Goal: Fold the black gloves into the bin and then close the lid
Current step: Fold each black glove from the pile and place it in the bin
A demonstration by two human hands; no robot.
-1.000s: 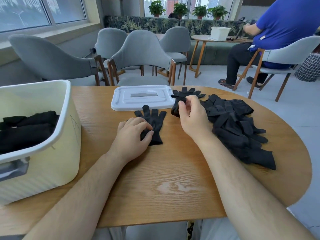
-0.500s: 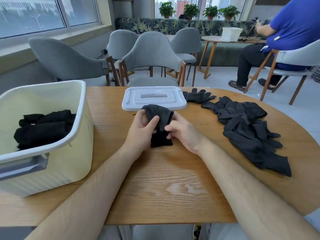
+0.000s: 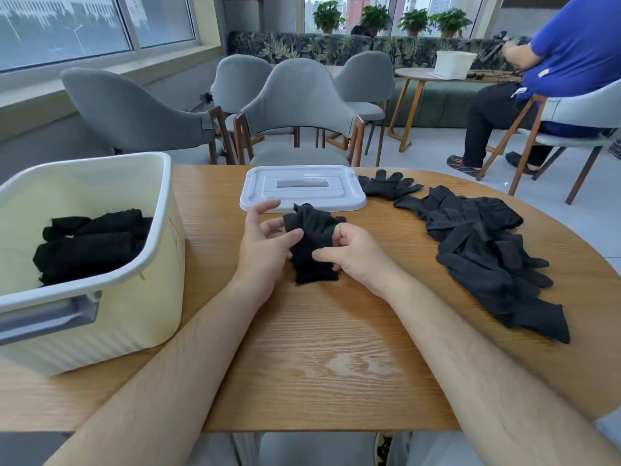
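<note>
A pair of black gloves (image 3: 312, 243) is bunched between my two hands at the middle of the wooden table. My left hand (image 3: 265, 250) pinches its left side with the thumb, upper fingers spread. My right hand (image 3: 353, 253) grips its right side. The cream bin (image 3: 151, 287) stands at the left with several folded black gloves (image 3: 90, 243) inside. Its white lid (image 3: 302, 188) lies flat behind my hands. A heap of loose black gloves (image 3: 487, 250) is spread at the right.
One more glove pair (image 3: 389, 186) lies flat right of the lid. Grey chairs (image 3: 299, 109) stand behind the table. A person in a blue shirt (image 3: 571, 52) sits at the far right by another table holding a white bin (image 3: 453, 63).
The glove pair went from lying flat under my left hand to being folded over and held by both hands. My right hand left the far gloves and came to it.
</note>
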